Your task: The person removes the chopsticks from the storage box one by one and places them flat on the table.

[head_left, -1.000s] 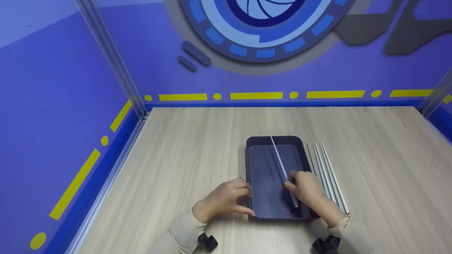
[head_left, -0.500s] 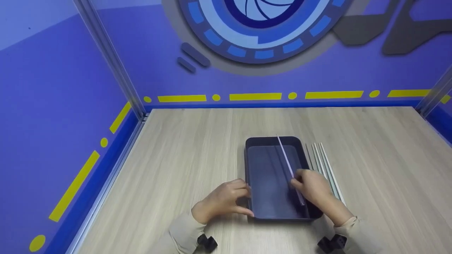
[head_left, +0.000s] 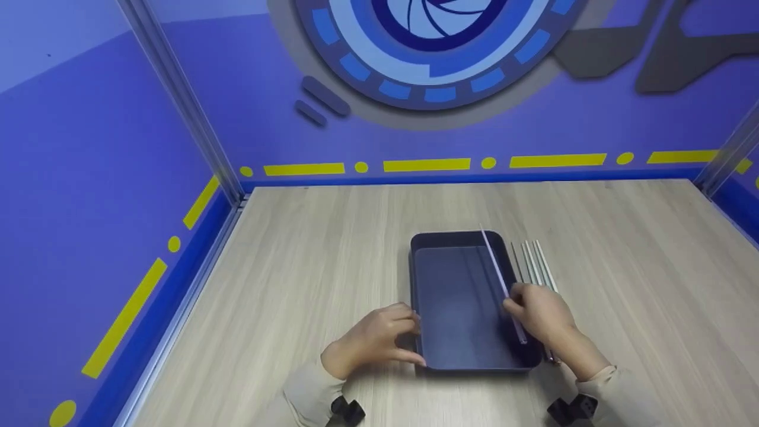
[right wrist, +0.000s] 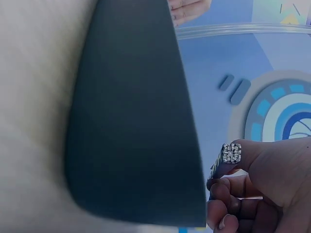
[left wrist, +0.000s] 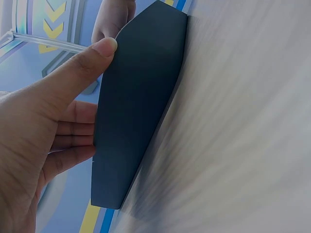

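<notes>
A shallow dark baking tray (head_left: 450,320) lies lengthwise before me on the wooden table. My left hand (head_left: 376,335) holds its near left corner; in the left wrist view the thumb (left wrist: 104,47) rests at the rim and the fingertips are at the tray's edge. My right hand (head_left: 542,308) pinches a long thin chopstick (head_left: 495,261) over the tray's right side, its far end reaching the far rim. The right wrist view shows the square, patterned chopstick end (right wrist: 232,153) beside the thumb, with the other fingers curled below.
Several more chopsticks (head_left: 547,267) lie side by side on the table just right of the tray, partly hidden by my right hand. Blue panels (head_left: 284,136) with yellow marks stand at the table's back and sides, joined by a metal post (head_left: 184,101).
My right hand has carried the chopstick from over the tray's middle towards its right wall. My left hand has stayed at the tray's near left corner.
</notes>
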`<state>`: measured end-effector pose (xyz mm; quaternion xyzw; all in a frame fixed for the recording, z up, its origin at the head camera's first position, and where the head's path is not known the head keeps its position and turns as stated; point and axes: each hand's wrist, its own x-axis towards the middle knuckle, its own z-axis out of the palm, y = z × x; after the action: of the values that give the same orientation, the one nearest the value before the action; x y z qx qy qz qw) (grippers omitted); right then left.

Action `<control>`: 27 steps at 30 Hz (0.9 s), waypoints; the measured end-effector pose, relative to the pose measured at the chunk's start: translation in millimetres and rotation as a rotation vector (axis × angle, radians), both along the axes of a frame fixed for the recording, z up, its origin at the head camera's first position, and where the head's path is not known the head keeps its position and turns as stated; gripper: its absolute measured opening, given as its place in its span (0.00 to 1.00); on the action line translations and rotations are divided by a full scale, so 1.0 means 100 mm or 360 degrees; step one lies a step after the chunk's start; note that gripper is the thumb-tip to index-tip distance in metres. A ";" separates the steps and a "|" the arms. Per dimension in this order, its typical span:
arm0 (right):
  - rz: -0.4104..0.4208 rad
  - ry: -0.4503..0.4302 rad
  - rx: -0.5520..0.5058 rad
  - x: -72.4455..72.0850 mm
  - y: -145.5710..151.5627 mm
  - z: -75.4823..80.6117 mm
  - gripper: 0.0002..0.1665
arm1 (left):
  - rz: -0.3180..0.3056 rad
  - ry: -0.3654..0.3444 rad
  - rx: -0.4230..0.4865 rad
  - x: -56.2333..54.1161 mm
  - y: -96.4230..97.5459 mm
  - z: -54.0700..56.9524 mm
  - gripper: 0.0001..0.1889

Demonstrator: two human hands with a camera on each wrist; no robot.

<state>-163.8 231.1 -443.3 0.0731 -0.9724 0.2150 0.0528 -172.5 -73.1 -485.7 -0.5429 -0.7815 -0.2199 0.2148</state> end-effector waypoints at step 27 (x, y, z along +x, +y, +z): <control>-0.0093 -0.0114 -0.0020 0.01 0.38 -0.07 0.09 | 0.0009 0.0041 -0.0016 0.00 0.00 -0.01 0.25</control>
<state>-163.3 269.2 -450.6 0.0365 -0.9740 0.2220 0.0248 -172.7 -73.4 -486.3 -0.5445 -0.7813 -0.2084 0.2228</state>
